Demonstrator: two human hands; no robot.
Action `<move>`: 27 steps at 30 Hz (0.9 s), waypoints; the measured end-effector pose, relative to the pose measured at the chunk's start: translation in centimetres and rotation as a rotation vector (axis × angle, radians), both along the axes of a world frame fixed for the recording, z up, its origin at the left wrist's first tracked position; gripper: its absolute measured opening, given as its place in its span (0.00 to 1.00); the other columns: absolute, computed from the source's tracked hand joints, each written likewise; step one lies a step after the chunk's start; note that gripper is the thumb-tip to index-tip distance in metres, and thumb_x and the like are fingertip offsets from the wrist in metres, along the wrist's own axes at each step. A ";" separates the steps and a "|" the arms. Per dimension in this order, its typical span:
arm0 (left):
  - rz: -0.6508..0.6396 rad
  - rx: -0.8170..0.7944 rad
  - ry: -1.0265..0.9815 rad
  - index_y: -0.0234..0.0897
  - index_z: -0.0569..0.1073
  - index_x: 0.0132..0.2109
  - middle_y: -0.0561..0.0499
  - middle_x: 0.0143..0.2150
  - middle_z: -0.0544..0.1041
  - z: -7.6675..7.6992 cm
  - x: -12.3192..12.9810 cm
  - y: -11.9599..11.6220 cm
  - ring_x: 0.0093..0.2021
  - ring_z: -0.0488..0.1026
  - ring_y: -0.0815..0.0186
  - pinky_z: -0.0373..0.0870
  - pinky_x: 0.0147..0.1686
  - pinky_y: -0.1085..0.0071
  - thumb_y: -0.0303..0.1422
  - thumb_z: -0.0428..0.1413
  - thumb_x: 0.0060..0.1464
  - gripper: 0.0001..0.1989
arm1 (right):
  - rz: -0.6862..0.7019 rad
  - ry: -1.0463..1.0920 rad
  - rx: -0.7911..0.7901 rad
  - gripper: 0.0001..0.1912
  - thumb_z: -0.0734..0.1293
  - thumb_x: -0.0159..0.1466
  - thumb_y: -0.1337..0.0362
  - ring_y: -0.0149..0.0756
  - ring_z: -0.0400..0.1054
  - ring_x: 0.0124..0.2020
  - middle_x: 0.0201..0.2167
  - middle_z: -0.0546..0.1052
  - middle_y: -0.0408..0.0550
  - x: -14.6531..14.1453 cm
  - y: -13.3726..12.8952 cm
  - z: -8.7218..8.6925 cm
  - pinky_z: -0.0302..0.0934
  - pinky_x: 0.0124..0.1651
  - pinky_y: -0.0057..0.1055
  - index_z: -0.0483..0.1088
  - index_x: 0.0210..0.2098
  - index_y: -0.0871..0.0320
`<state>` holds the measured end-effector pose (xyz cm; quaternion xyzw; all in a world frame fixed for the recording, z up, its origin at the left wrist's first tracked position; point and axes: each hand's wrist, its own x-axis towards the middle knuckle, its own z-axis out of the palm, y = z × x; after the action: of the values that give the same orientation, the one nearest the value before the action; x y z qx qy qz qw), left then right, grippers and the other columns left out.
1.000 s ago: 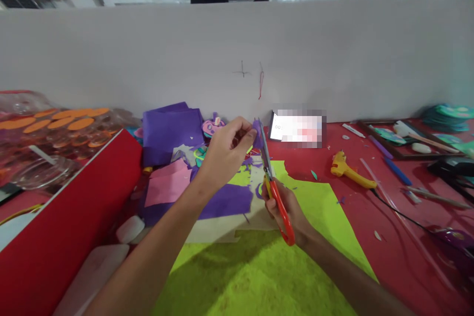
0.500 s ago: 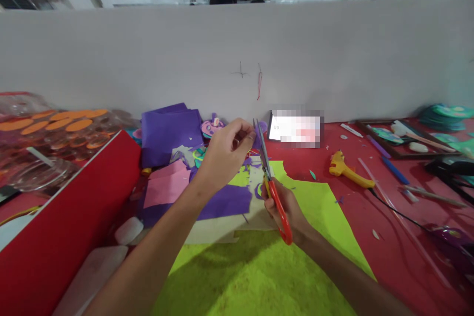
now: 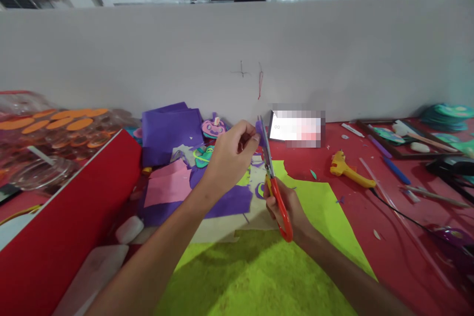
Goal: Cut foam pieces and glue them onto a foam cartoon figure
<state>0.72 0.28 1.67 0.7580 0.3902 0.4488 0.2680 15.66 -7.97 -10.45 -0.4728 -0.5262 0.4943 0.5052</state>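
1. Left hand: thumb and forefinger pinch the edge of a small purple piece, the remaining fingers curling loosely behind.
2. Purple piece: held in the air above the worktable, beside the scissor blades; whether they bite into it cannot be told. It looks like thin felt or foam, so it is probably very light, soft and easily bent, with little tendency to slip. Its small size suggests a fingertip hold at the margin, well away from the blades; a hard squeeze would likely crease it.
3. Right hand: fingers wrap the handles of the scissors, whose blades point upward and stand narrowly apart at the tips. The handles look like smooth, stiff plastic; the loops are the proper grip, the metal being hard and presumably sharp.
4. Surroundings: a lime-green sheet lies under the hands, with a pink sheet and stacked purple sheets to the left. A yellow glue gun rests to the right, beyond the green edge.
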 end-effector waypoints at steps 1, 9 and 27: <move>-0.002 -0.010 -0.017 0.38 0.66 0.33 0.57 0.25 0.64 -0.1 0.1 0.0 0.25 0.60 0.71 0.55 0.27 0.69 0.26 0.53 0.62 0.08 | -0.002 0.016 -0.014 0.29 0.66 0.62 0.32 0.26 0.49 0.16 0.20 0.59 0.36 0.0 0.0 0.1 0.47 0.15 0.25 0.62 0.31 0.52; -0.039 -0.082 -0.135 0.39 0.65 0.32 0.57 0.26 0.64 -0.8 0.4 0.1 0.26 0.59 0.71 0.55 0.27 0.70 0.27 0.53 0.62 0.09 | -0.002 0.015 -0.005 0.30 0.65 0.62 0.30 0.27 0.50 0.16 0.18 0.60 0.36 0.0 0.1 -0.4 0.48 0.14 0.26 0.62 0.32 0.52; -0.007 -0.047 -0.141 0.39 0.67 0.34 0.55 0.27 0.67 -0.4 0.2 0.2 0.27 0.63 0.70 0.58 0.27 0.69 0.28 0.55 0.63 0.08 | -0.013 -0.084 0.073 0.28 0.66 0.63 0.34 0.27 0.53 0.18 0.22 0.64 0.39 0.3 -0.1 -0.1 0.49 0.19 0.27 0.65 0.31 0.54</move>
<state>0.88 0.48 1.26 0.7194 0.3780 0.4909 0.3140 16.00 -8.05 -10.60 -0.4780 -0.5614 0.4512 0.5027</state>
